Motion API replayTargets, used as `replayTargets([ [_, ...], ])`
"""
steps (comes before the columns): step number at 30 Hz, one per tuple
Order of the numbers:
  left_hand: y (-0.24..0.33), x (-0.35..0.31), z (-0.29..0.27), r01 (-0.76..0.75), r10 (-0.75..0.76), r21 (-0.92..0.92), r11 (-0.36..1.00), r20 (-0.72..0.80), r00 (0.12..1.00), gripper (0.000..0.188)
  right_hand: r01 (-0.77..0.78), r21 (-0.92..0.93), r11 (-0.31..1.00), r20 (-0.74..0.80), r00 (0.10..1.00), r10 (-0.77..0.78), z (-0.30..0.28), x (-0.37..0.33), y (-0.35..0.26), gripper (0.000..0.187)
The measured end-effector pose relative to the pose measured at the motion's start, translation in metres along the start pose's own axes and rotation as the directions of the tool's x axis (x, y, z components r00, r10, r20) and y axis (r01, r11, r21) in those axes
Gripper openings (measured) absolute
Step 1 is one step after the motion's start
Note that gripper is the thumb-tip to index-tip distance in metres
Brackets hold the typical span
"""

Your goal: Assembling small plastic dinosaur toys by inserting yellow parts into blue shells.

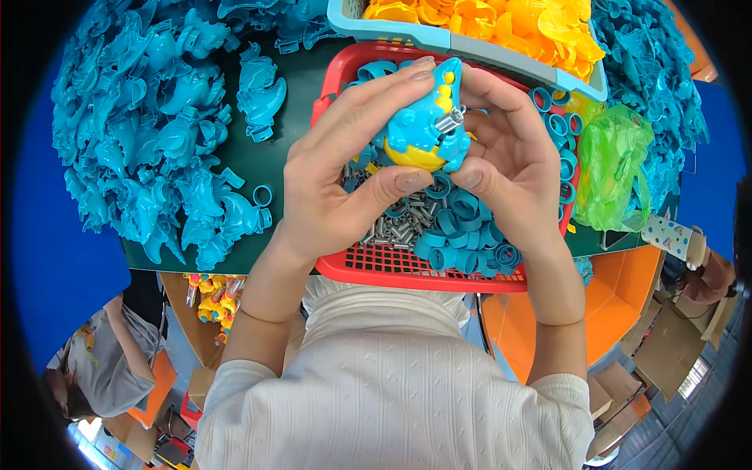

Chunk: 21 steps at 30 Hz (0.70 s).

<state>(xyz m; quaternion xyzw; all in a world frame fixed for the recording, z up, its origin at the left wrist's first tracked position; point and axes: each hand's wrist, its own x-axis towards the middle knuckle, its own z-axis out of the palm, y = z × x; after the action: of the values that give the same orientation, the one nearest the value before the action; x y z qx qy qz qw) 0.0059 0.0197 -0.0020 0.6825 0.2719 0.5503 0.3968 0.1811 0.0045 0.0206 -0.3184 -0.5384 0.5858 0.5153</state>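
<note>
A blue and yellow plastic toy body (413, 129), shaped like a small dinosaur with yellow bumps, is held up between my hands. My left hand (333, 168) closes round its left side, thumb pressed near the yellow bottom. My right hand (513, 157) grips it from the right, that thumb at its lower edge and the fingers partly hidden behind. From the toy's right side sticks a small silver metal cylinder (450, 121). Below lies a red plastic basket (423, 278) with many blue rings (462, 239) and small metal cylinders (392, 229).
Blue plastic shells (149, 125) heap up on the left; another heap (654, 70) is at right. A light-blue crate (470, 47) of yellow parts (517, 27) stands behind the basket. A green plastic bag (615, 157) lies right, above an orange-lined box (611, 301). Another person (110, 356) is at lower left.
</note>
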Motion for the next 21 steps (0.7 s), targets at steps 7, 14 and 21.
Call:
replayTargets([
  [7, -0.003, -0.002, -0.001, 0.066, -0.063, -0.091, 0.994, 0.04, 0.997, 0.054, 0.006, -0.042, 0.999, -0.069, 0.998, -0.009, 0.005, -0.001, 0.003, 0.062],
  [14, -0.002, -0.013, 0.009, 0.246, -0.219, -0.289, 0.925, 0.124, 0.968, 0.077, 0.063, -0.302, 0.951, 0.031, 0.998, -0.056, 0.011, 0.004, 0.001, 0.056],
  [21, -0.008, -0.007, 0.007, -0.031, 0.05, -0.191, 0.981, 0.094, 0.994, 0.05, 0.201, -0.458, 0.866, 0.117, 0.979, -0.166, -0.002, -0.002, -0.004, 0.039],
])
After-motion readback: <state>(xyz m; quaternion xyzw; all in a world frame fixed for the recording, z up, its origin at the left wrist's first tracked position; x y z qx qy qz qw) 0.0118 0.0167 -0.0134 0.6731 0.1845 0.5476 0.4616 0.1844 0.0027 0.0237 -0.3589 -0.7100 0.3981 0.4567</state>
